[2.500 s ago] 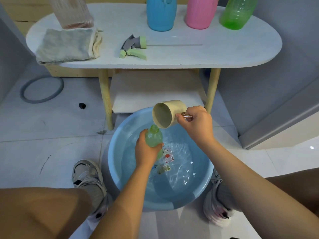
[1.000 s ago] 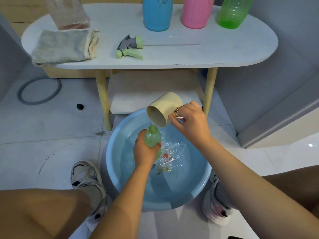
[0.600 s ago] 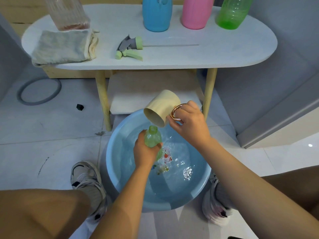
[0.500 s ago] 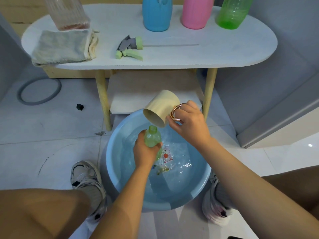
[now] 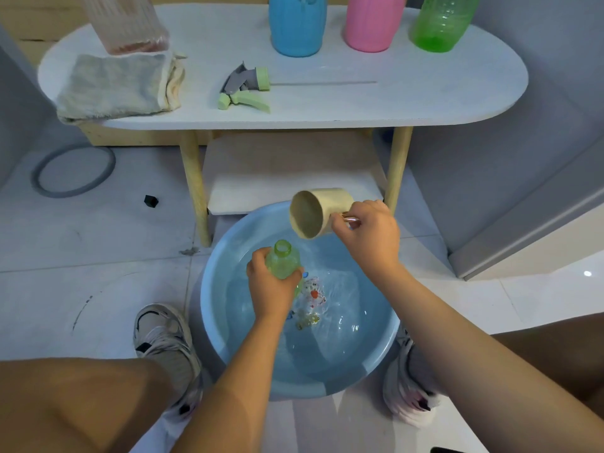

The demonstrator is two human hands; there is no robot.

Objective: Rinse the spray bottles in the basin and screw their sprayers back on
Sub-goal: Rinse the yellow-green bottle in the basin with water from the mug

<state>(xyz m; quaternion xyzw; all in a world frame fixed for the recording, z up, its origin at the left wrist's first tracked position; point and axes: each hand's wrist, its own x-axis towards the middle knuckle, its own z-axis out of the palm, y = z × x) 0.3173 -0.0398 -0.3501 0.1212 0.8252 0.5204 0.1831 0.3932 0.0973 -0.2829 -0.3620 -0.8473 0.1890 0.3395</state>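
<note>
Your left hand [image 5: 273, 289] grips the green bottle [image 5: 283, 259], neck open, above the blue basin [image 5: 215, 308]. Your right hand [image 5: 371, 232] holds the beige cup [image 5: 318, 212] tipped, apart from the bottle's mouth.

Pale grey floor tiles [image 5: 81, 243] run under a white oval table [image 5: 425, 93] on light wooden legs [image 5: 192, 188] at twelve o'clock — a lower shelf [image 5: 287, 171] sits between them. Grey walls [image 5: 539, 76] close in at three o'clock; a grey ring [image 5: 73, 171] lies at ten o'clock.
</note>
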